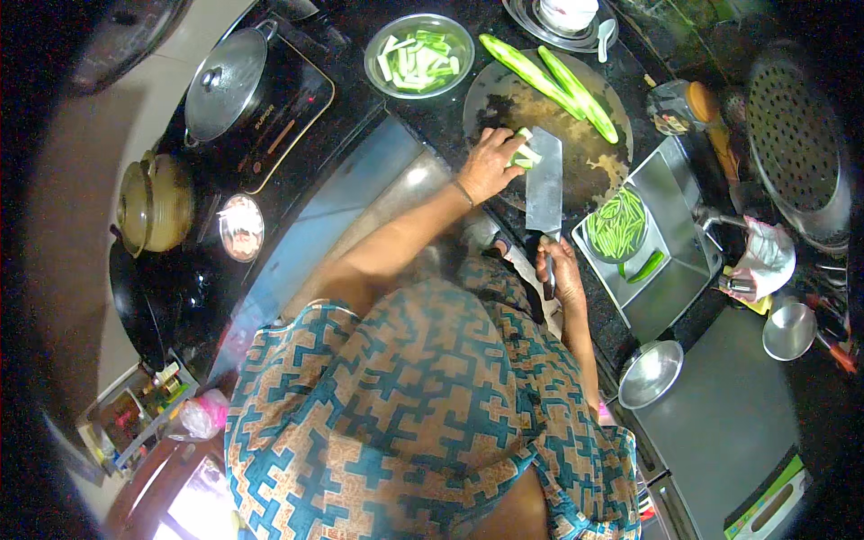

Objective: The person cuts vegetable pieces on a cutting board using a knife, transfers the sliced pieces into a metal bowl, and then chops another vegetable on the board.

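My right hand (561, 266) is closed around the handle of a cleaver (545, 182), its broad blade lying over the left part of a round cutting board (580, 169). Beside the blade, my left hand (491, 165) holds several cut pieces of pale green vegetable (524, 154) at the board's left edge. Two long peeled green gourds (533, 75), perhaps luffa, lie across the upper part of the board. Up and to the left of the board, a metal bowl (420, 91) contains many cut green and white strips.
At right is a sink (682, 270) with a bowl of green beans (615, 226) and a green pepper (646, 266). A lidded pot (226, 84) stands on an induction cooker at upper left, near a plate of raw meat (241, 228). A metal bowl (651, 374) sits below the sink.
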A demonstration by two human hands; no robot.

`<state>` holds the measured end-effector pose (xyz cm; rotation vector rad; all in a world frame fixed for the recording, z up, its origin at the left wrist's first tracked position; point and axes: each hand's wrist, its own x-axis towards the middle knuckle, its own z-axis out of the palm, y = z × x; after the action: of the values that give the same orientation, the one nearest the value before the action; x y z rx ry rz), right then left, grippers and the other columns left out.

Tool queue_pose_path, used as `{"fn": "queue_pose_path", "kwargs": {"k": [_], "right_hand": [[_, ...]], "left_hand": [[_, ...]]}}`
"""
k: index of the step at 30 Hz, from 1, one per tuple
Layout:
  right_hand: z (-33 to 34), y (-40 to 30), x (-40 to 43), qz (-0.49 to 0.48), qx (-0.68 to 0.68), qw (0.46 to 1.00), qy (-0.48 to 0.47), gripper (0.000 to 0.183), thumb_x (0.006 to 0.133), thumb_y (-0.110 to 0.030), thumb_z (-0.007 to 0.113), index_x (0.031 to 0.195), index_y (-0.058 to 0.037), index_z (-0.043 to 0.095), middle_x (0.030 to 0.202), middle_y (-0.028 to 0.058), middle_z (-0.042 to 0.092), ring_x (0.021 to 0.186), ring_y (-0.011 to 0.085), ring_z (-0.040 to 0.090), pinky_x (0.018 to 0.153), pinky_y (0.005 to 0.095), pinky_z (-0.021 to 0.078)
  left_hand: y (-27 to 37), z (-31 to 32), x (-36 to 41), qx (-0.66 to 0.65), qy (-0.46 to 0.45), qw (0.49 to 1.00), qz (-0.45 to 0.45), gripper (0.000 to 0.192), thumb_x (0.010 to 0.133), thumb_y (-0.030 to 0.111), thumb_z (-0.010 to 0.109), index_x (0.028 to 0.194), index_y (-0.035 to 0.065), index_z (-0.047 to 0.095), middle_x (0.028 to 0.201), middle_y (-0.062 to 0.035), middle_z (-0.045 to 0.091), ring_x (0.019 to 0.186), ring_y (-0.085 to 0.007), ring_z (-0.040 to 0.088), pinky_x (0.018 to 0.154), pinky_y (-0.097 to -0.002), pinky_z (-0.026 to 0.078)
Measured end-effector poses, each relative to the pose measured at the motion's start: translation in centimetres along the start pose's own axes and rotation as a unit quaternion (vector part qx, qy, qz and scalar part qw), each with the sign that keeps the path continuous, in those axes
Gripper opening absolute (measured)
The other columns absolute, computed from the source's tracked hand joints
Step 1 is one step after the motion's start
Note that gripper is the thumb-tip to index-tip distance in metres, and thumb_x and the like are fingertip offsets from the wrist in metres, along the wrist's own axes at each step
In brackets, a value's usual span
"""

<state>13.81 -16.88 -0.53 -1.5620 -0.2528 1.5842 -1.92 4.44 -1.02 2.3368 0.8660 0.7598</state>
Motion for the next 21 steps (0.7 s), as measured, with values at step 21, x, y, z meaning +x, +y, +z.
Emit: {"fn": "queue_pose_path", "kwargs": {"k": [21], "right_hand": [[14.4,-13.4,4.8,-0.128,-0.206,0.970,-0.018,0.021,0.094,-0.026,0.063,0.083,-0.0089,0.057,0.056,0.0001,0.051,0.041,0.0087,0.044,0.038,0.0242,0.0346]], "left_hand": [[-8.7,-10.4,6.5,0.081,0.324,0.937,-0.106,0.044,0.075,0.020,0.076,0.115,0.0040,0.067,0.110,-0.0202,0.063,0.106,-0.0393,0.056,0.094,-0.0466,0.045]]}}
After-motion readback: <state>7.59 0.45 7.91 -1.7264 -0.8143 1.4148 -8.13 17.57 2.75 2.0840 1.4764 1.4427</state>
